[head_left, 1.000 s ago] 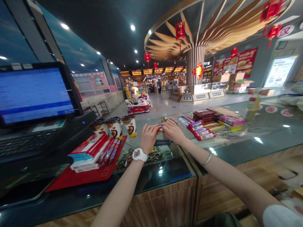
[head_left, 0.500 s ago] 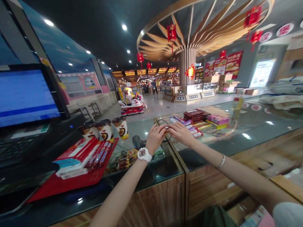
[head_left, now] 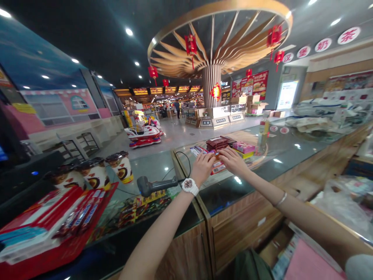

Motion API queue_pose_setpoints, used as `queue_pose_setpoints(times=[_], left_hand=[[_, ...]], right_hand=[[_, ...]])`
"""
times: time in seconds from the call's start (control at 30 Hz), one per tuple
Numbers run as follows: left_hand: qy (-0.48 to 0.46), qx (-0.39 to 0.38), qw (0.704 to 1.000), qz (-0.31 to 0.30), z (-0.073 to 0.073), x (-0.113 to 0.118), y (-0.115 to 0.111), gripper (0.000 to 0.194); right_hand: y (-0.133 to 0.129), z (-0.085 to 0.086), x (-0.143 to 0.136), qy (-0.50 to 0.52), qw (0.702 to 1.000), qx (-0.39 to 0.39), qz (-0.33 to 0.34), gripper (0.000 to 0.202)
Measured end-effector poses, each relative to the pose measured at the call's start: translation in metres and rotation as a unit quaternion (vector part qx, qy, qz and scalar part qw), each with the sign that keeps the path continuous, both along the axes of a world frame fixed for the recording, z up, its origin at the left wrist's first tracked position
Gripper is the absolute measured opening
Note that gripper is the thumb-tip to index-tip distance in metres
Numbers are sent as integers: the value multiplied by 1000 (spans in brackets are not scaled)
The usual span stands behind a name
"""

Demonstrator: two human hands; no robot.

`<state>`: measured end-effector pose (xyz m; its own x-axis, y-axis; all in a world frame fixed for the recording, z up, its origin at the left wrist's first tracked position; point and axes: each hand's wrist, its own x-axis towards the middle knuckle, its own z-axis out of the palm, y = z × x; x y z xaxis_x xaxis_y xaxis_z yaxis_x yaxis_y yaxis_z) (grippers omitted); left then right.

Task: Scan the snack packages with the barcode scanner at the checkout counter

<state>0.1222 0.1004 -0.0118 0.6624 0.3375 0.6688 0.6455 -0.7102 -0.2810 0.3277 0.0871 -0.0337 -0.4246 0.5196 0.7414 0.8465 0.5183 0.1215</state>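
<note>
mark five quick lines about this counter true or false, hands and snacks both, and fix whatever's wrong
1. The left hand and right hand meet at a small item. True.
2. The black handheld scanner is gripped in the right hand. False: it lies on the glass counter, to the left of both hands.
3. A white watch is on the left wrist. True.
4. The pink box sits among the lidded cups. False: it is beside the stack of dark brown-red packs, while the cups stand far off to the left.
5. The right forearm wears a bracelet. True.
</note>
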Motion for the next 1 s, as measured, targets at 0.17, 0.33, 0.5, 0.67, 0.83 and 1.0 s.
queue_pose_setpoints(times=[0.17, 0.33, 0.5, 0.67, 0.83, 1.0], left_hand=[[-15, -29, 999, -9, -2, 38, 23, 25], [-38, -75, 996, 14, -3, 68, 47, 28], [-45, -127, 990, 44, -5, 85, 63, 35], [-56, -164, 982, 70, -14, 91, 72, 38], [-65, -165, 981, 75, -20, 91, 74, 30], [-47, -180, 980, 70, -21, 93, 72, 26]], right_hand=[[22, -7, 27, 0, 998, 0, -56, 46], [52, -14, 46, 13, 997, -3, -77, 49], [81, -21, 56, 39, 997, -18, -71, 49], [101, -28, 64, 50, 996, -58, -51, 46], [111, -38, 71, 62, 993, -94, -37, 46], [116, -46, 71, 70, 989, -126, -20, 45]])
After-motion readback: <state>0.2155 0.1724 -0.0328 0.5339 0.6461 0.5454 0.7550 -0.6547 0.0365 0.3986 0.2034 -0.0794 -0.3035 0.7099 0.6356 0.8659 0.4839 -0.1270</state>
